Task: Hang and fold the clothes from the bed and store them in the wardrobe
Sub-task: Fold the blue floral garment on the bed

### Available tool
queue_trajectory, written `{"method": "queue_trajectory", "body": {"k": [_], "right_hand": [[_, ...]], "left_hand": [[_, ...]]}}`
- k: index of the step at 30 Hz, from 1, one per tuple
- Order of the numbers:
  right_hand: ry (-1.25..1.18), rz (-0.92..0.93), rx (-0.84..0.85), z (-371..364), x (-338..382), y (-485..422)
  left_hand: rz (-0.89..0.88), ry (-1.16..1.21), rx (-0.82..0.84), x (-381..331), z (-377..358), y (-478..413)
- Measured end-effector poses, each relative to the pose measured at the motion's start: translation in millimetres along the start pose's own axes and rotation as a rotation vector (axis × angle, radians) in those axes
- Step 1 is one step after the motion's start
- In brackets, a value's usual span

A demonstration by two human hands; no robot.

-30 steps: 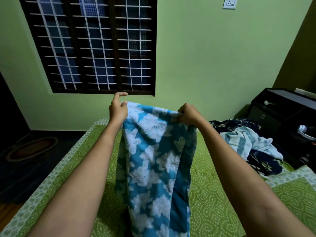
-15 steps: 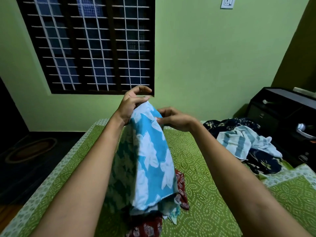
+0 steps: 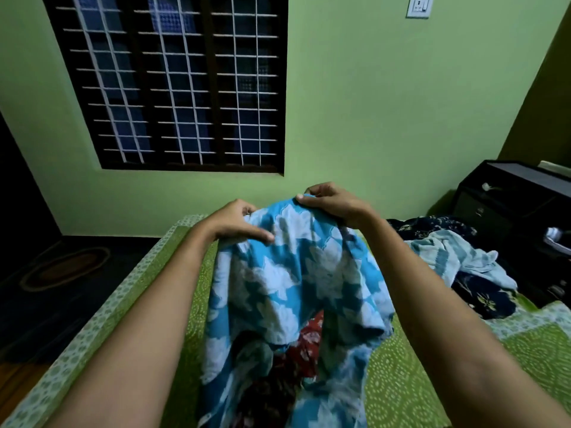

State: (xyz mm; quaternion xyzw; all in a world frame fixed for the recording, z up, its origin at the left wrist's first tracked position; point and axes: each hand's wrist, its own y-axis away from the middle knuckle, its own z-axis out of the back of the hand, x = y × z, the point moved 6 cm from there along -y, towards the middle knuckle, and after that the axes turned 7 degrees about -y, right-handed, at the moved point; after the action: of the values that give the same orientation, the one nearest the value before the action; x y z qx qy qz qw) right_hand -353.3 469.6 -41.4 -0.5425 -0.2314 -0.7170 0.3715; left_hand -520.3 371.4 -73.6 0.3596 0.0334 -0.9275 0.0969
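A blue garment with white flowers [image 3: 293, 282] hangs in front of me above the green patterned bed [image 3: 401, 381]. My left hand [image 3: 238, 223] grips its upper left edge, thumb lying over the cloth. My right hand [image 3: 333, 202] pinches the upper right edge a little higher. The cloth drapes down between my forearms. A red floral garment [image 3: 306, 344] shows through a gap below it, lying on the bed.
A pile with a dark floral cloth [image 3: 482, 298] and a light blue striped towel [image 3: 454, 261] lies at the bed's right. A black cabinet [image 3: 519, 196] stands beyond it. A barred window [image 3: 173, 84] fills the green wall. An oval rug [image 3: 65, 267] lies on the dark floor at left.
My hands moved apart and lower, spreading the blue garment wide again after bringing its top edges together half a second ago. The right hand took a fresh hold on the upper edge.
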Motion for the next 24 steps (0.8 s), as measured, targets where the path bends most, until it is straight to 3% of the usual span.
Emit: {"method": "queue_trajectory", "body": {"k": [4,8,13,16,18,20,22,24], "right_hand": [[0.208,-0.026,0.047,6,-1,9],[0.432,0.060,-0.158,13,12,2],[0.927,0.070,-0.367,13,47,7],[1.081,0.105,-0.470,11,66,20],[1.102,0.110,-0.431,4,67,21],[1.034,0.136,-0.288,-13,60,20],[0.860,0.171,-0.033,-37,45,18],[0.595,0.060,0.228,-56,24,22]], "left_hand": [[0.061,-0.253,-0.238,2,13,-5],[0.169,-0.551,-0.521,-18,22,5],[0.266,-0.698,-0.672,-35,26,2],[0.329,-0.687,-0.684,-44,33,3],[0.410,-0.588,-0.577,-37,34,-2],[0.467,-0.274,-0.431,-26,28,-6],[0.434,0.303,-0.239,-23,7,-15],[0.329,0.748,-0.186,-35,-1,-14]]}}
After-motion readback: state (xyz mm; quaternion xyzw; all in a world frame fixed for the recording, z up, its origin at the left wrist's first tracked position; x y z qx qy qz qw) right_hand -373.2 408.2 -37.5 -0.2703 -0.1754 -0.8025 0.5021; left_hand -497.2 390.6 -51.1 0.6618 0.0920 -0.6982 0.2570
